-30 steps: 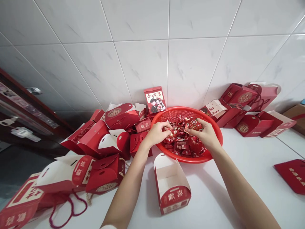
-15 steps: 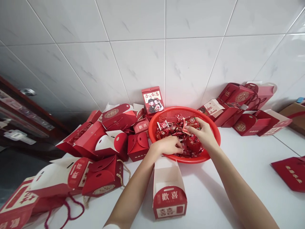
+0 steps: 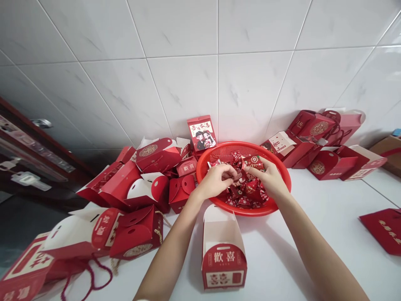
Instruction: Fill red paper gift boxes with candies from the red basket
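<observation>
A red plastic basket [image 3: 283, 190] holds a heap of wrapped candies [image 3: 247, 200], mostly red with white and gold prints. My left hand [image 3: 217, 179] is over its left side, thumb and fingers curled around a small dark-red wrapped candy [image 3: 237, 179]. Over the right side, my right hand [image 3: 271, 177] has its thumb and forefinger on a red-and-green candy packet [image 3: 254, 162]. In front of the basket stands a red and cream gift box [image 3: 224, 261] with its top unfolded; the part of its inside that shows is bare cream card.
Red gift boxes [image 3: 159, 154] crowd the left, some with cord handles. More boxes [image 3: 313, 125] stand at the back right, and a flat red bag [image 3: 384, 230] lies at the right edge. A tiled wall [image 3: 250, 92] rises behind. Keys [image 3: 31, 179] hang from a door at left.
My left hand has lifted from the front of the candy heap and moved up, closer to my right hand. My right hand has barely shifted, still at the packet.
</observation>
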Available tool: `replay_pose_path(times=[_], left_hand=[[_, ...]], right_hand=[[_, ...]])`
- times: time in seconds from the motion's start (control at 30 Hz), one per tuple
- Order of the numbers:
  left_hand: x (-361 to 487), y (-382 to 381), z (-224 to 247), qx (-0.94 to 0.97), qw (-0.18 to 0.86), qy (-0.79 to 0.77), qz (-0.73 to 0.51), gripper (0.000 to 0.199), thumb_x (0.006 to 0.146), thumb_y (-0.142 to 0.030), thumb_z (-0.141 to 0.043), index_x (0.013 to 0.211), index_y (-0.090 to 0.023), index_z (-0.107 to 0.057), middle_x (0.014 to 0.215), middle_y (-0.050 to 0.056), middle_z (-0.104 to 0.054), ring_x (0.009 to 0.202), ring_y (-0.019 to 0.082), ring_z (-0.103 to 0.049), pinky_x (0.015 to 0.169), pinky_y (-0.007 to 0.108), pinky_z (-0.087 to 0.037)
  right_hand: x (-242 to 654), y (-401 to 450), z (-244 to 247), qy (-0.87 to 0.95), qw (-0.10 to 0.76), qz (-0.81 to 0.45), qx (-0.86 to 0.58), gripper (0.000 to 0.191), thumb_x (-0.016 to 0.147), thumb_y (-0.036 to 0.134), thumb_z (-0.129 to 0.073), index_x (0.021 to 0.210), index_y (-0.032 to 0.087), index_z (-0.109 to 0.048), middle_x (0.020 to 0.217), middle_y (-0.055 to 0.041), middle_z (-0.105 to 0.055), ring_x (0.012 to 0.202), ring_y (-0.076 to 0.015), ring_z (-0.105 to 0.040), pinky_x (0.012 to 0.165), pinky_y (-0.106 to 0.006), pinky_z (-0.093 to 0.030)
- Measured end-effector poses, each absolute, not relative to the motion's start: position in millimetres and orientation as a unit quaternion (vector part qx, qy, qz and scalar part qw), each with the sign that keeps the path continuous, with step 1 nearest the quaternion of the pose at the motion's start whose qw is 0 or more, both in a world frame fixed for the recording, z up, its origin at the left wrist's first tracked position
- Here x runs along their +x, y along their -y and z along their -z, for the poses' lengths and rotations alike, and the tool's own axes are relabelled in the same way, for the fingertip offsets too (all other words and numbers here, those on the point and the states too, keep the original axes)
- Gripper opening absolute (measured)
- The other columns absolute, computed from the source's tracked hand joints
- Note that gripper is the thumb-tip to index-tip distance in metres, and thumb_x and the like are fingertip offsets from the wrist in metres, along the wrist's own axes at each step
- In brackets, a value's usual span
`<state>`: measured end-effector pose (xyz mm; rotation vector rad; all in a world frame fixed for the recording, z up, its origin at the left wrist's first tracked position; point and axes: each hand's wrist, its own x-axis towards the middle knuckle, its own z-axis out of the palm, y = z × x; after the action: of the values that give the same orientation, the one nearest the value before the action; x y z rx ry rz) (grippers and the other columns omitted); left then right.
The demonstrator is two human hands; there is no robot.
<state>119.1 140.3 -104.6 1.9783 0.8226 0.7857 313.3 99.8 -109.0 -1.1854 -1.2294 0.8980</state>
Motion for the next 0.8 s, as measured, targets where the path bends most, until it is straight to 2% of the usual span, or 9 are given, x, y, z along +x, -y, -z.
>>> replay_pose_path(times=[0.13, 0.2, 0.27, 0.4, 0.5, 0.57, 0.67, 0.73, 0.8], left_hand=[[112, -135, 96, 0.756, 0.385, -0.276, -0.453, 0.016, 0.079, -0.007, -0.064, 0.088, -0.018, -0.06, 0.089, 0.001, -0.068, 0.085, 0.014, -0.07, 0.082, 0.026, -0.057], [112, -131, 93, 0.765, 0.334, -0.257, -0.486, 0.018, 0.078, -0.002, -0.06, 0.086, -0.018, -0.062, 0.087, 0.001, -0.07, 0.085, 0.014, -0.07, 0.082, 0.026, -0.057], [114, -129, 91, 0.783, 0.271, -0.227, -0.511, 0.023, 0.079, 0.003, -0.056, 0.083, -0.018, -0.064, 0.085, 0.001, -0.072, 0.085, 0.015, -0.07, 0.083, 0.027, -0.056], [118, -130, 92, 0.781, 0.171, -0.153, -0.581, 0.024, 0.085, 0.002, -0.056, 0.076, -0.019, -0.063, 0.084, 0.002, -0.073, 0.089, 0.017, -0.073, 0.09, 0.034, -0.057], [118, -130, 93, 0.77, 0.149, -0.136, -0.606, 0.025, 0.089, -0.002, -0.058, 0.07, -0.019, -0.061, 0.079, 0.001, -0.07, 0.089, 0.018, -0.074, 0.091, 0.036, -0.058], [118, -129, 93, 0.763, 0.158, -0.148, -0.61, 0.025, 0.09, -0.004, -0.057, 0.071, -0.02, -0.062, 0.081, 0.002, -0.071, 0.094, 0.019, -0.073, 0.091, 0.037, -0.058], [117, -127, 91, 0.722, 0.208, -0.212, -0.625, 0.015, 0.089, -0.009, -0.057, 0.087, -0.02, -0.067, 0.102, 0.006, -0.074, 0.108, 0.022, -0.07, 0.096, 0.039, -0.056], [116, -127, 89, 0.69, 0.292, -0.256, -0.611, 0.013, 0.087, -0.018, -0.062, 0.098, -0.019, -0.07, 0.108, 0.008, -0.074, 0.105, 0.022, -0.07, 0.093, 0.037, -0.058], [116, -126, 86, 0.675, 0.399, -0.279, -0.554, 0.016, 0.086, -0.03, -0.068, 0.095, -0.017, -0.072, 0.098, 0.007, -0.076, 0.093, 0.022, -0.072, 0.082, 0.033, -0.059]], right_hand=[[310, -98, 102, 0.452, 0.596, -0.482, -0.455, 0.033, 0.074, 0.051, -0.083, 0.081, 0.022, -0.069, 0.079, -0.0021, -0.07, 0.075, -0.0211, -0.065, 0.07, -0.035, -0.054], [308, -97, 97, 0.421, 0.586, -0.533, -0.441, 0.039, 0.07, 0.056, -0.085, 0.077, 0.021, -0.068, 0.074, -0.0015, -0.068, 0.071, -0.0195, -0.062, 0.062, -0.032, -0.054], [306, -93, 91, 0.411, 0.569, -0.574, -0.423, 0.041, 0.068, 0.056, -0.087, 0.075, 0.021, -0.067, 0.073, -0.0014, -0.067, 0.07, -0.0185, -0.062, 0.06, -0.031, -0.055], [301, -84, 80, 0.427, 0.537, -0.606, -0.402, 0.039, 0.058, 0.037, -0.096, 0.081, 0.02, -0.069, 0.075, 0.0003, -0.07, 0.066, -0.0152, -0.063, 0.06, -0.029, -0.056], [298, -80, 77, 0.427, 0.54, -0.608, -0.396, 0.043, 0.053, 0.027, -0.097, 0.085, 0.019, -0.069, 0.077, 0.0003, -0.072, 0.068, -0.0162, -0.067, 0.066, -0.03, -0.057], [297, -78, 78, 0.425, 0.567, -0.586, -0.393, 0.045, 0.052, 0.024, -0.097, 0.088, 0.019, -0.07, 0.081, -0.0003, -0.074, 0.073, -0.0182, -0.069, 0.073, -0.032, -0.058], [297, -78, 83, 0.439, 0.599, -0.544, -0.39, 0.046, 0.056, 0.023, -0.096, 0.096, 0.021, -0.072, 0.09, -0.0019, -0.077, 0.079, -0.0218, -0.072, 0.08, -0.037, -0.059], [298, -79, 87, 0.453, 0.61, -0.521, -0.39, 0.045, 0.06, 0.023, -0.094, 0.099, 0.022, -0.072, 0.092, -0.0027, -0.078, 0.082, -0.0243, -0.073, 0.081, -0.04, -0.059], [297, -80, 89, 0.462, 0.622, -0.501, -0.386, 0.042, 0.063, 0.024, -0.093, 0.1, 0.023, -0.073, 0.094, -0.0033, -0.079, 0.086, -0.0259, -0.074, 0.082, -0.042, -0.06]])
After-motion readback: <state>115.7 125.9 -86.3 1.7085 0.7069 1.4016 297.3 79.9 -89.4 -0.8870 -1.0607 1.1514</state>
